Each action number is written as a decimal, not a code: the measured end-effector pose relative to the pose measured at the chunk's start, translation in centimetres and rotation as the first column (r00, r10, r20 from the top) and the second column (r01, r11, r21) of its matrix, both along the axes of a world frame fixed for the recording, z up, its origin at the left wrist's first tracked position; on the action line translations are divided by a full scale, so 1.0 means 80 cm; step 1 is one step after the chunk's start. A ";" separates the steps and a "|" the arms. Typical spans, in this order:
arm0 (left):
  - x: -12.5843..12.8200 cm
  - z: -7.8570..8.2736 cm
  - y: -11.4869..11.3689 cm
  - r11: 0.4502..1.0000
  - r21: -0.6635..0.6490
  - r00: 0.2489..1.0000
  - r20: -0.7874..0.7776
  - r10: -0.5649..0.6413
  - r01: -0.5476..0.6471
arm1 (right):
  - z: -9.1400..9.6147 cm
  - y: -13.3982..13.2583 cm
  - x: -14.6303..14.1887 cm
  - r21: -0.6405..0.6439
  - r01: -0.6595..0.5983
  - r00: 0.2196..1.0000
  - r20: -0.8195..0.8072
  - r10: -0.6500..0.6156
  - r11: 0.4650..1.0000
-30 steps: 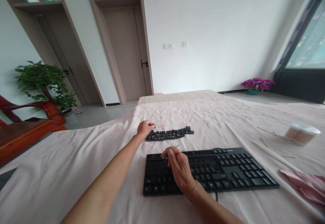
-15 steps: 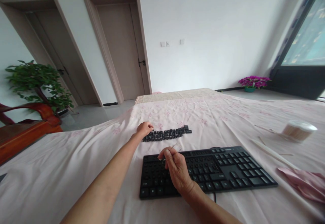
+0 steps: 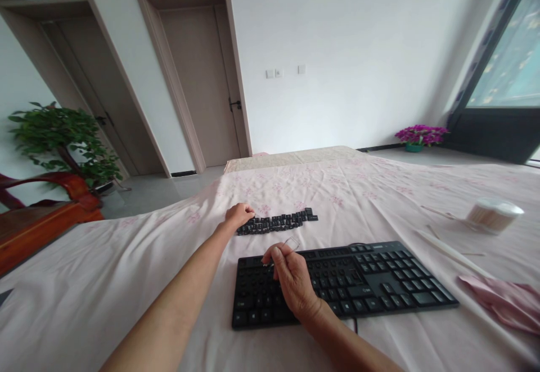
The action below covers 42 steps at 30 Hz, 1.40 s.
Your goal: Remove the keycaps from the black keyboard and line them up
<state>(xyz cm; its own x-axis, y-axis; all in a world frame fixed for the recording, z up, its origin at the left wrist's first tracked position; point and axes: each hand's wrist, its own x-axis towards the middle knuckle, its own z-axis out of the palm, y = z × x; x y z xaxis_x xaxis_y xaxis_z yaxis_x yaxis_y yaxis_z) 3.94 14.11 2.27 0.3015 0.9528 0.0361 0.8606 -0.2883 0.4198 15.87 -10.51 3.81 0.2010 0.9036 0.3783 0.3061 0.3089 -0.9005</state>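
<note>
A black keyboard (image 3: 379,282) lies on the pink floral cloth, and part of its left and middle area has no keycaps. Over it, my right hand (image 3: 293,279) is closed in a pinch around a thin wire keycap puller (image 3: 292,242), whose wire loop sticks up past the fingers. Beyond the keyboard, loose black keycaps (image 3: 276,223) lie in rows on the cloth. At the left end of these rows rests my left hand (image 3: 239,214), its fingers curled together. Whatever those fingers hold, if anything, is hidden.
To the right stands a clear round tub of cotton swabs (image 3: 493,215), with a few loose swabs (image 3: 439,212) beside it. A pink cloth (image 3: 502,301) lies crumpled near the right edge. The keyboard's cable (image 3: 355,325) runs out below my right wrist.
Almost nothing differs. The view has shifted very slightly, while both hands stay at the same spots by the keycaps and over the keyboard.
</note>
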 end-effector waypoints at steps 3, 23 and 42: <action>-0.002 0.001 0.000 1.000 0.001 1.000 -0.001 0.002 -0.002 | 0.001 0.000 0.000 -0.002 0.000 1.000 0.002 0.000 1.000; -0.017 0.050 -0.093 0.990 0.124 0.955 0.279 -0.097 0.064 | 0.010 -0.002 0.000 -0.019 -0.059 0.995 -0.084 0.057 0.998; -0.066 0.021 -0.256 0.901 0.103 0.829 0.359 -0.429 0.422 | 0.020 -0.014 0.010 -0.022 -0.356 0.916 0.191 0.353 0.934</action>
<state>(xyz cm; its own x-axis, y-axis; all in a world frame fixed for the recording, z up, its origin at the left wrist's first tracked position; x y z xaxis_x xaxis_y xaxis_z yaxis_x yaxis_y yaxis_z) -1.31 -6.33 3.98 0.6384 0.7314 0.2399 0.4378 -0.6014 0.6683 16.64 -11.64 5.44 -0.2080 0.8971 0.3898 0.3382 0.4399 -0.8319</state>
